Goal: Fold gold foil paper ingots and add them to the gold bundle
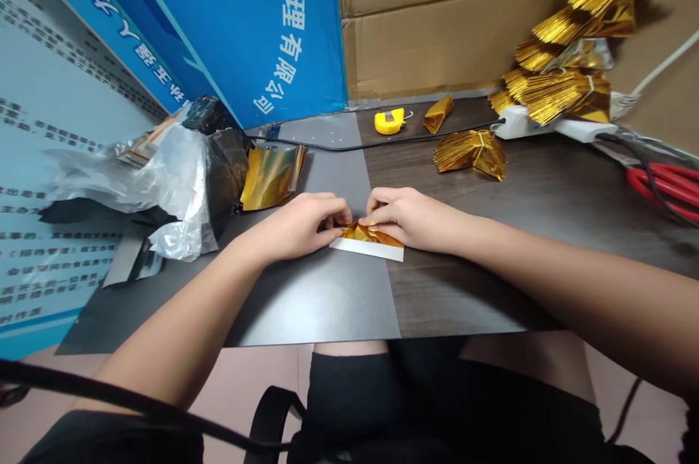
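A sheet of gold foil paper (367, 234) lies on the table between my hands, creased along its far part, with a flat white strip along its near edge. My left hand (314, 225) pinches its left end between thumb and curled fingers. From the other side my right hand (401, 216) grips the far and right part, fingers bent down onto the foil. The fingers partly hide the foil's far edge. Beyond my left hand stands a stack of flat gold foil sheets (269, 176).
A yellow tape measure (389, 122), a folded gold piece (438, 114) and a banded gold bundle (472, 153) lie at the back. More bundles (557, 92) are piled by a white power strip (516, 123). Plastic bags (183, 180) crowd the left. A black cable (338, 148) crosses behind.
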`<action>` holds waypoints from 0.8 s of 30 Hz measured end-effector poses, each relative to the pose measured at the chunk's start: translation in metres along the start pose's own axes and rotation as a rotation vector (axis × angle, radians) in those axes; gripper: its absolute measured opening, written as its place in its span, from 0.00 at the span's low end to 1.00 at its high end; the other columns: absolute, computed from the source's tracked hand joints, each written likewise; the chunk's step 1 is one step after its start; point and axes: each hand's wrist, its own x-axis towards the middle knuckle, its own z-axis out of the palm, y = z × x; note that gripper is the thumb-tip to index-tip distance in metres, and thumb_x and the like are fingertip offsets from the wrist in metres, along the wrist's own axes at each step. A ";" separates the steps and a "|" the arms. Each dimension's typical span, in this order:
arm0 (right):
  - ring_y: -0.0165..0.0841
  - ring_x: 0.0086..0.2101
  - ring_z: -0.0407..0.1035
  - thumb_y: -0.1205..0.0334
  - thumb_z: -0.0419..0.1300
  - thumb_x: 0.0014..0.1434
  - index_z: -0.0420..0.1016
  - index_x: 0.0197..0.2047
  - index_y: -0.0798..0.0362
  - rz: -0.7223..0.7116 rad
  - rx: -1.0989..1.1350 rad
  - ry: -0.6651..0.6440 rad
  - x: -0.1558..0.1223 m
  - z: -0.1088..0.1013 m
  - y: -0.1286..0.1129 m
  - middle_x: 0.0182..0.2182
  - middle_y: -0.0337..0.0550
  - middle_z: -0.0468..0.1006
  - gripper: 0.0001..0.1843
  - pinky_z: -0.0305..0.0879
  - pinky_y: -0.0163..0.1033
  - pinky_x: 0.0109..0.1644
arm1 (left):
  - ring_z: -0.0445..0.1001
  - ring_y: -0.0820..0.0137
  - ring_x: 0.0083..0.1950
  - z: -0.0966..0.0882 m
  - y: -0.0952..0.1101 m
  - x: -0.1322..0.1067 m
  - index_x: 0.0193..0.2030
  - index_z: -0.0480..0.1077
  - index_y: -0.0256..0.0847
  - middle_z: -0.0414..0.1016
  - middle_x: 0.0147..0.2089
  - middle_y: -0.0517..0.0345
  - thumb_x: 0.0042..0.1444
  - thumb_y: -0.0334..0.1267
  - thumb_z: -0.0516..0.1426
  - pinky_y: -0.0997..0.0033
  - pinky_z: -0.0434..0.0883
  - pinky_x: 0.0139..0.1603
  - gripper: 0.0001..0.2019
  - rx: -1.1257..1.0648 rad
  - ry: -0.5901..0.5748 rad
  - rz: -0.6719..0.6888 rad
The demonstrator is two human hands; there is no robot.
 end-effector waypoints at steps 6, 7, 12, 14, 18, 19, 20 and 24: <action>0.32 0.36 0.72 0.71 0.61 0.65 0.85 0.40 0.58 0.046 0.026 0.006 0.000 -0.001 -0.003 0.36 0.47 0.77 0.10 0.64 0.36 0.41 | 0.75 0.78 0.41 -0.001 0.002 -0.004 0.44 0.78 0.37 0.77 0.42 0.60 0.64 0.30 0.60 0.81 0.68 0.44 0.05 0.048 0.007 0.154; 0.32 0.35 0.72 0.71 0.61 0.65 0.85 0.41 0.58 0.056 0.015 -0.004 0.000 -0.001 -0.004 0.36 0.46 0.77 0.10 0.64 0.36 0.41 | 0.75 0.77 0.42 -0.001 0.003 -0.005 0.45 0.78 0.37 0.77 0.43 0.59 0.65 0.31 0.59 0.80 0.68 0.46 0.06 0.065 0.003 0.176; 0.35 0.35 0.70 0.67 0.57 0.69 0.84 0.48 0.57 0.010 -0.051 -0.014 -0.001 -0.003 -0.006 0.33 0.47 0.76 0.14 0.62 0.38 0.41 | 0.76 0.75 0.44 -0.003 0.003 -0.006 0.48 0.79 0.37 0.77 0.45 0.56 0.67 0.30 0.57 0.79 0.69 0.49 0.09 0.110 -0.018 0.218; 0.34 0.34 0.68 0.65 0.56 0.71 0.85 0.48 0.56 -0.012 -0.069 -0.012 -0.002 -0.002 -0.007 0.32 0.47 0.73 0.15 0.60 0.38 0.39 | 0.76 0.74 0.44 -0.004 0.002 -0.006 0.50 0.79 0.37 0.77 0.45 0.55 0.68 0.32 0.57 0.78 0.69 0.49 0.10 0.115 -0.034 0.219; 0.34 0.36 0.67 0.64 0.54 0.72 0.86 0.46 0.56 0.002 -0.077 -0.039 -0.003 0.000 -0.007 0.36 0.49 0.73 0.16 0.61 0.38 0.42 | 0.76 0.75 0.44 -0.004 0.000 -0.007 0.52 0.80 0.37 0.76 0.45 0.55 0.70 0.33 0.55 0.78 0.69 0.49 0.12 0.119 -0.053 0.227; 0.34 0.36 0.67 0.64 0.54 0.72 0.86 0.46 0.56 0.006 -0.081 -0.043 -0.003 0.001 -0.007 0.37 0.49 0.73 0.16 0.61 0.39 0.42 | 0.76 0.75 0.44 -0.004 -0.001 -0.007 0.51 0.80 0.37 0.76 0.45 0.54 0.70 0.33 0.54 0.78 0.69 0.49 0.13 0.116 -0.051 0.234; 0.35 0.37 0.67 0.64 0.55 0.72 0.86 0.45 0.56 0.010 -0.086 -0.046 -0.003 0.002 -0.007 0.37 0.49 0.73 0.16 0.62 0.39 0.43 | 0.76 0.75 0.44 -0.004 -0.001 -0.007 0.51 0.80 0.37 0.76 0.45 0.54 0.70 0.33 0.54 0.78 0.69 0.49 0.13 0.116 -0.050 0.239; 0.35 0.37 0.66 0.63 0.55 0.71 0.86 0.45 0.55 0.015 -0.094 -0.045 -0.002 0.002 -0.007 0.37 0.50 0.72 0.16 0.62 0.39 0.42 | 0.75 0.75 0.44 -0.004 -0.002 -0.006 0.53 0.80 0.37 0.76 0.45 0.54 0.71 0.33 0.53 0.78 0.69 0.48 0.14 0.119 -0.057 0.234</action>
